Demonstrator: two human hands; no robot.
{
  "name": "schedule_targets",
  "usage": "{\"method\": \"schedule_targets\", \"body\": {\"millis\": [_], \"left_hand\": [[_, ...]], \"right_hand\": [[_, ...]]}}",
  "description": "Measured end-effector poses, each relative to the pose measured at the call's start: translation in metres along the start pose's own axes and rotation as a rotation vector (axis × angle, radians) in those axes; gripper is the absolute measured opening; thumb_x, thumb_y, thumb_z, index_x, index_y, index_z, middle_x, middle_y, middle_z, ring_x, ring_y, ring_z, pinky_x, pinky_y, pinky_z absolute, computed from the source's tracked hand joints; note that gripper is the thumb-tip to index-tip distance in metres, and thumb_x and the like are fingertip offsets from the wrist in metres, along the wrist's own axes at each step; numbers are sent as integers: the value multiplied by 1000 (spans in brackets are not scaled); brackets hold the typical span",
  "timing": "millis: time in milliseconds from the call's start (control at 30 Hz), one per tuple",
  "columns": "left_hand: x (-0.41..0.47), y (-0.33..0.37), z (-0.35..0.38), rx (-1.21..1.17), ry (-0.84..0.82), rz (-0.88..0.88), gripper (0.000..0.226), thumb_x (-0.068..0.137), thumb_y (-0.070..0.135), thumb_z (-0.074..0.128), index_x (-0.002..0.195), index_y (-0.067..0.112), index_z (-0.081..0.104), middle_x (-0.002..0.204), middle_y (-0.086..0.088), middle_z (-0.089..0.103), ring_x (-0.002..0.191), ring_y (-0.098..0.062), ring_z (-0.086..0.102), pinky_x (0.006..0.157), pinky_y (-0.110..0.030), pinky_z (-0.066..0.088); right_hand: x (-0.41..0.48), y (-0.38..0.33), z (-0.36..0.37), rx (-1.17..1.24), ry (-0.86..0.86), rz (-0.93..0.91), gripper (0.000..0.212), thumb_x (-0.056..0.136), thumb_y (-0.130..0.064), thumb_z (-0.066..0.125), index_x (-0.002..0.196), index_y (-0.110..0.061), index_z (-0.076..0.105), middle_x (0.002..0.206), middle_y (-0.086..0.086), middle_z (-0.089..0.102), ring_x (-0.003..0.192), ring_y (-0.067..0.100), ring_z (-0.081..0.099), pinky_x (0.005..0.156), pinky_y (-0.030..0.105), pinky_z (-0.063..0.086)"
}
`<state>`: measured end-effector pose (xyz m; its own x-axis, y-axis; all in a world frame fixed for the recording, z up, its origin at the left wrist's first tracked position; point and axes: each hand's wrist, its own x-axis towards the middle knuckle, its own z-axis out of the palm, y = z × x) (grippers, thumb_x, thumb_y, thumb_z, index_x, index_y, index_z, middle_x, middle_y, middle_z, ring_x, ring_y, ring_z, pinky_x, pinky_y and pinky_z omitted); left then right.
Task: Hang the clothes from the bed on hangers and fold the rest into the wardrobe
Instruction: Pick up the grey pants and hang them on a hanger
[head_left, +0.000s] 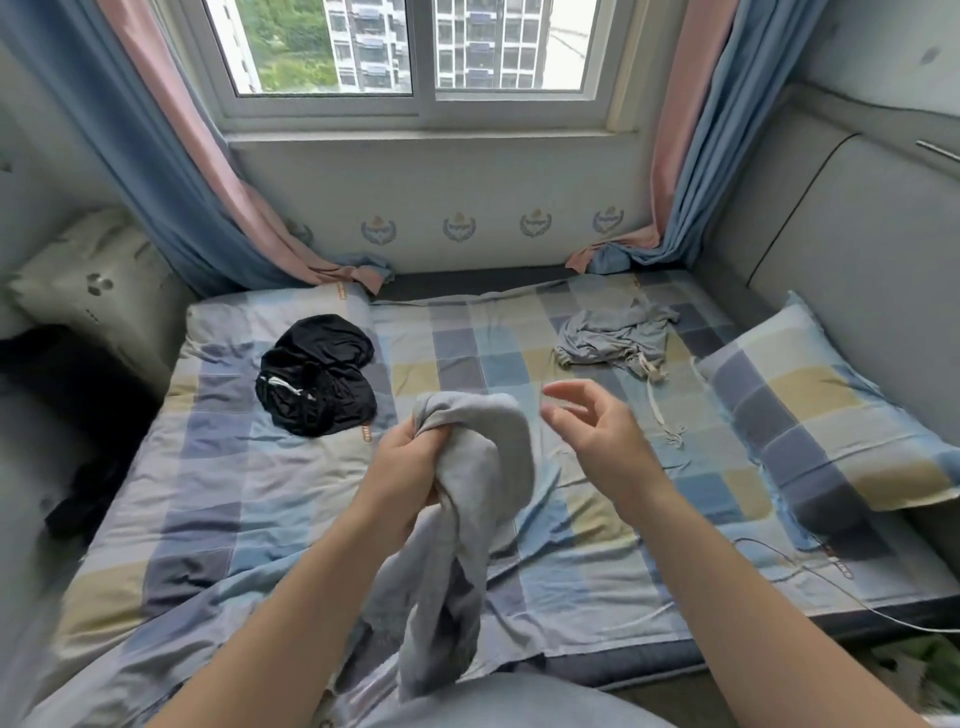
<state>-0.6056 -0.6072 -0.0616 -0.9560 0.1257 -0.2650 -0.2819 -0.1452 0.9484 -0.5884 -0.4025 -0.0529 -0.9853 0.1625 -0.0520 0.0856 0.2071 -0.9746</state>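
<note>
My left hand (408, 462) grips a bunched light grey garment (478, 499) above the checked bed sheet (208, 493); the cloth hangs down in a twisted roll toward my body. My right hand (592, 431) hovers just right of the garment with fingers loosely spread, holding nothing. A crumpled black garment with a white drawstring (317, 374) lies on the bed at the left. A crumpled grey-blue garment with cords (615, 335) lies at the far right of the bed.
A checked pillow (826, 410) lies at the bed's right side against a padded grey headboard (852, 228). Another pale pillow (93, 280) sits at the left. Blue and pink curtains (171, 171) frame the window behind. A thin white cable (852, 592) trails across the bed's near right edge.
</note>
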Motion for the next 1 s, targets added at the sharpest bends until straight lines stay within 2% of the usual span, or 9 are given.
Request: {"method": "schedule_targets", "body": {"millis": [100, 200, 300, 433, 533, 700, 767, 833, 1000], "left_hand": [[-4, 19, -1, -76, 5, -1, 20, 104, 14, 50, 88, 7, 60, 63, -2, 62, 54, -10, 62, 42, -22, 47], [-8, 32, 0, -171, -10, 2, 14, 102, 9, 48, 91, 3, 54, 77, -14, 59, 69, -23, 65, 54, -35, 57], [-13, 38, 3, -200, -77, 47, 14, 99, 3, 48, 85, 8, 46, 79, -11, 46, 73, -29, 57, 58, -39, 57], [-15, 40, 0, -252, 6, 65, 25, 100, 3, 49, 77, 10, 44, 70, -7, 55, 68, -20, 65, 59, -37, 58], [-10, 41, -9, -315, 95, 69, 20, 102, 6, 48, 82, 6, 50, 81, -12, 62, 71, -19, 71, 57, -32, 58], [5, 33, -17, -336, 109, 38, 16, 104, 13, 50, 95, 6, 61, 88, -10, 74, 84, -23, 75, 66, -36, 60], [11, 25, -16, -293, 45, -27, 15, 104, 18, 52, 110, 10, 63, 102, -11, 75, 93, -26, 75, 70, -39, 61], [16, 17, -15, -194, -17, -90, 19, 101, 20, 56, 117, 14, 65, 112, -8, 75, 98, -25, 74, 72, -39, 61], [11, -9, -8, 27, -234, -234, 33, 89, 28, 68, 118, 12, 64, 116, -8, 74, 100, -28, 73, 79, -39, 59]], "right_hand": [[-12, 2, 14, 10, -242, -4, 16, 92, -30, 69, 107, -24, 65, 104, -3, 73, 97, 10, 69, 79, 22, 54], [-22, 6, 32, 3, -437, 44, 42, 79, -47, 74, 114, -29, 60, 107, -8, 70, 97, 5, 69, 78, 20, 55], [-26, 16, 47, -118, -349, 10, 41, 72, -49, 75, 107, -37, 57, 92, -16, 68, 82, -2, 65, 66, 16, 50], [-18, 39, 44, -358, -172, -11, 15, 89, -38, 67, 94, -27, 59, 79, -7, 66, 69, 4, 61, 54, 21, 45], [-13, 57, 27, -463, -103, 72, 19, 95, -29, 60, 82, -15, 59, 71, 5, 65, 65, 24, 58, 53, 33, 38], [-4, 57, 1, -438, -14, 89, 26, 87, -29, 61, 63, -20, 56, 53, -10, 57, 56, 16, 48, 49, 26, 34], [3, 51, -4, -317, -10, 120, 24, 93, -16, 64, 69, -13, 61, 59, -3, 61, 60, 18, 50, 55, 29, 37], [7, 43, -6, -183, -12, 141, 18, 95, -13, 64, 80, -4, 67, 73, 18, 67, 68, 20, 56, 63, 34, 44], [2, 27, 4, 36, 19, 239, 24, 96, 5, 48, 99, 1, 72, 98, 28, 72, 85, 32, 68, 83, 51, 57]]}}
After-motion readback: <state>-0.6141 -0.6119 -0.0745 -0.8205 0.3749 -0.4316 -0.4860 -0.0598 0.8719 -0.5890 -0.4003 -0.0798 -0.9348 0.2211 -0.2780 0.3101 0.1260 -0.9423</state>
